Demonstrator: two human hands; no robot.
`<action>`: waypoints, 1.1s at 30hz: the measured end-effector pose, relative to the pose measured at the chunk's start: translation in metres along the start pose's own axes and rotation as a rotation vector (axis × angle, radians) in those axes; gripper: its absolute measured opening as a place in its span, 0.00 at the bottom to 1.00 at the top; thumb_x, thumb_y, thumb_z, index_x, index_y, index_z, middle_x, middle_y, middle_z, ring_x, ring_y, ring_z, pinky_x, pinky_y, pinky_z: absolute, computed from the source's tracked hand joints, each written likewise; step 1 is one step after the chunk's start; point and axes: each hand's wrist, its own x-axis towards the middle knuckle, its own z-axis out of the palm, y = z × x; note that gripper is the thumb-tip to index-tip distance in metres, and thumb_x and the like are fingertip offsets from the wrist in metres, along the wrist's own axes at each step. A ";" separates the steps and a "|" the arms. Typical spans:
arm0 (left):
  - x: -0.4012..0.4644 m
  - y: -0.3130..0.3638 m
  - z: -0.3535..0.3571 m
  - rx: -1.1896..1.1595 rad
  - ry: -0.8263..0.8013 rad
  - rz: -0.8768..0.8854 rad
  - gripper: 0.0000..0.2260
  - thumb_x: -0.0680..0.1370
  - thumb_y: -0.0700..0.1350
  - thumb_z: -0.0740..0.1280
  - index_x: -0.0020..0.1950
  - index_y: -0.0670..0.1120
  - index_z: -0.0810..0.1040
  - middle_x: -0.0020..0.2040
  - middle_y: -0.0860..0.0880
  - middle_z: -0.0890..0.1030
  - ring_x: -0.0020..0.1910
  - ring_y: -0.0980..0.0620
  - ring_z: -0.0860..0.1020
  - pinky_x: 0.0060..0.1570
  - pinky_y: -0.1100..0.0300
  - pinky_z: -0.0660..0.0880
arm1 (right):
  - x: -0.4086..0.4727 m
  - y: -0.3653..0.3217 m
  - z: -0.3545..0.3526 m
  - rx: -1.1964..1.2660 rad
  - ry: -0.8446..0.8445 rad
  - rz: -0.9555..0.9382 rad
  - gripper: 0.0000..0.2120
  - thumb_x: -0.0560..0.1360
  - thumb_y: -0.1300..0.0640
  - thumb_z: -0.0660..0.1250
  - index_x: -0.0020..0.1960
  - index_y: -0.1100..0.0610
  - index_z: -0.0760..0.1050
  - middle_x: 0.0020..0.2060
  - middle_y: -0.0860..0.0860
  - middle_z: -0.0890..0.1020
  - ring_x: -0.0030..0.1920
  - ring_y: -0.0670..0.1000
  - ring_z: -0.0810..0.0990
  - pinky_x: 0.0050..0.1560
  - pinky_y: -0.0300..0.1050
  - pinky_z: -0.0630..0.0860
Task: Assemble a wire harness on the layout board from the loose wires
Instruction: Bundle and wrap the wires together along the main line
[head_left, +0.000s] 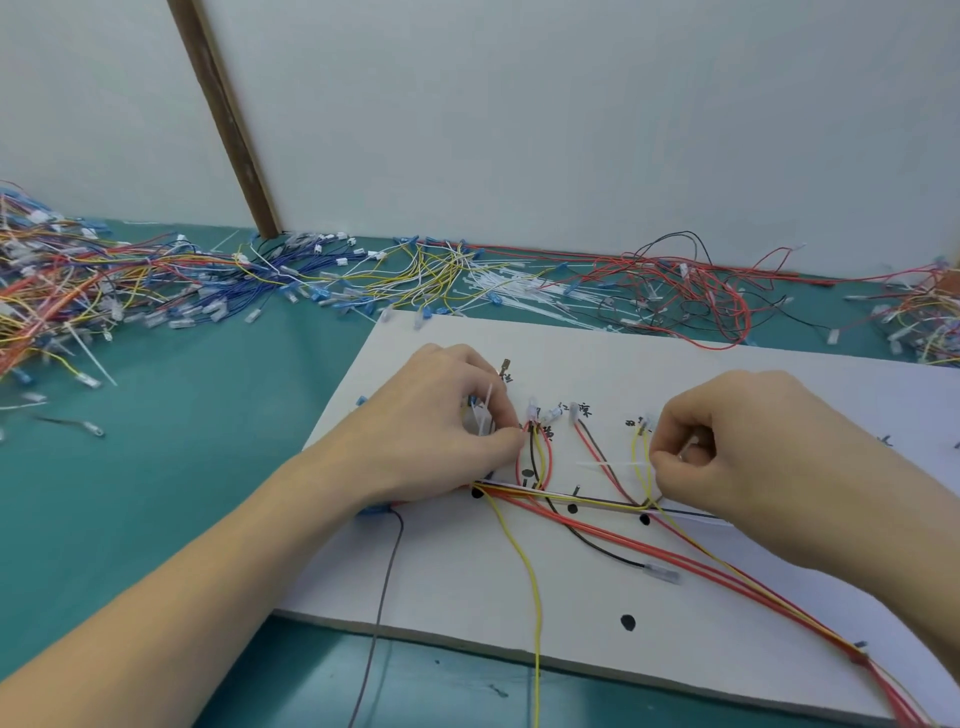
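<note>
Head view
Board: white rectangular layout board (597, 613) lies on the teal-green table mat (182, 467), black dots and handwritten marks on it.
Harness: bundle of red, yellow and black wires (576, 501) runs across the board's middle, branches rising to clear-sleeved terminals at 12 o'clock.
Left hand: left hand (447, 421) has fingers curled, pinching a thin white cable tie (123, 410) at the bundle's 9 o'clock end, covering the wires there.
Right hand: right hand (753, 452) has fingers curled at the yellow branch; what it grips I cannot tell.
Around: heap of loose multicoloured wires (78, 291) at 10 o'clock; tangle of red and black wires (685, 291) at 1 o'clock; scattered white cable ties (524, 291) at 12 o'clock, beside the pale wall (519, 114).
</note>
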 end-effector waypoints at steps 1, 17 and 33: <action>0.000 0.001 0.000 -0.010 0.000 0.001 0.03 0.72 0.54 0.75 0.39 0.59 0.84 0.53 0.62 0.78 0.59 0.59 0.73 0.58 0.66 0.67 | 0.000 -0.001 0.000 -0.017 0.000 -0.011 0.10 0.71 0.56 0.70 0.32 0.49 0.78 0.25 0.36 0.77 0.27 0.41 0.73 0.29 0.35 0.68; 0.000 -0.002 -0.001 0.031 -0.057 0.003 0.05 0.71 0.51 0.76 0.38 0.61 0.85 0.53 0.62 0.77 0.58 0.62 0.72 0.57 0.67 0.67 | 0.020 -0.017 0.015 -0.004 -0.102 -0.139 0.08 0.72 0.58 0.68 0.35 0.52 0.80 0.26 0.45 0.77 0.31 0.45 0.77 0.35 0.41 0.75; -0.002 0.012 -0.004 0.182 -0.090 -0.008 0.03 0.72 0.50 0.75 0.39 0.56 0.87 0.54 0.60 0.77 0.56 0.58 0.72 0.53 0.62 0.70 | 0.017 -0.009 0.033 0.328 -0.091 -0.106 0.09 0.73 0.57 0.71 0.34 0.50 0.83 0.27 0.47 0.81 0.25 0.41 0.72 0.31 0.33 0.71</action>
